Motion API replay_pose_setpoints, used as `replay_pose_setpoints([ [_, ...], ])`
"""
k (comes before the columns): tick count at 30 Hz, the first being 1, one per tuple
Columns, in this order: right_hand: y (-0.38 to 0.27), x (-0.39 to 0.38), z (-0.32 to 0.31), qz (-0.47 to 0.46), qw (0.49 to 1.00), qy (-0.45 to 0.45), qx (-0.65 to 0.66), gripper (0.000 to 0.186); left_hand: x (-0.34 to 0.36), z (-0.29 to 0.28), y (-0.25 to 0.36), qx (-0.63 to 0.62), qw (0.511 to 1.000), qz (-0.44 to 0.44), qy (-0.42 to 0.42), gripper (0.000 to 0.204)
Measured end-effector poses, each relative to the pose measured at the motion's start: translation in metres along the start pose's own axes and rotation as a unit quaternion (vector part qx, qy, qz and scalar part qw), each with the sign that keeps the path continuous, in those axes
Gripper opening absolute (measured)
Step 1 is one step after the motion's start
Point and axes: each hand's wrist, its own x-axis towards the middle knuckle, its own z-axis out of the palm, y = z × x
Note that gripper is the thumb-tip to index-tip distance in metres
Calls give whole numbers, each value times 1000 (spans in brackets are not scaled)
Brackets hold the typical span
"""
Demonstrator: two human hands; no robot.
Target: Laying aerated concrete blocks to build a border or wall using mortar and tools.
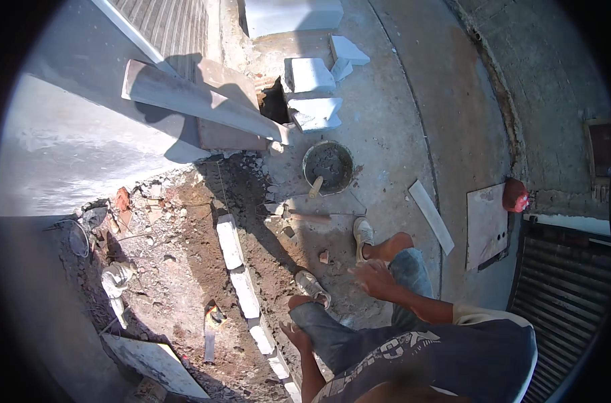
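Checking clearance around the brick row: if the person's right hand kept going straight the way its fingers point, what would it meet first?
The right hand hangs empty above the knees, fingers pointing left. Going on that way it would probably pass over the left shoe and bare dirt, then meet the row of white bricks. Its height is unclear, so this is a guess.

You stand on rough ground: a concrete slab on your right, dug-up reddish dirt on your left. A row of white blocks runs through the dirt. On the concrete sit a bucket of mortar, loose white blocks, a flat white strip and a square board. A long plank lies above the dirt.
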Motion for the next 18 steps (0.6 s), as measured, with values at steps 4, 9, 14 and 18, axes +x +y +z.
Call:
replay_pose_setpoints([
  [4, 6, -82, -112, 143, 985, 91, -26, 76, -57, -22, 107, -63, 962, -188, -186, 78],
  [9, 115, -89, -123, 343, 858, 44, 380, 101, -96, -68, 47, -9, 977, -145, -155, 78],
  [14, 242, 13, -197, 369, 894, -99, 232, 99, -98, 85, 120, 10, 987, -130, -96, 78],
  [18, 314, 31, -269, 249, 915, -176, 263, 76, -103, 200, 207, 36, 988, -136, -68, 79],
])
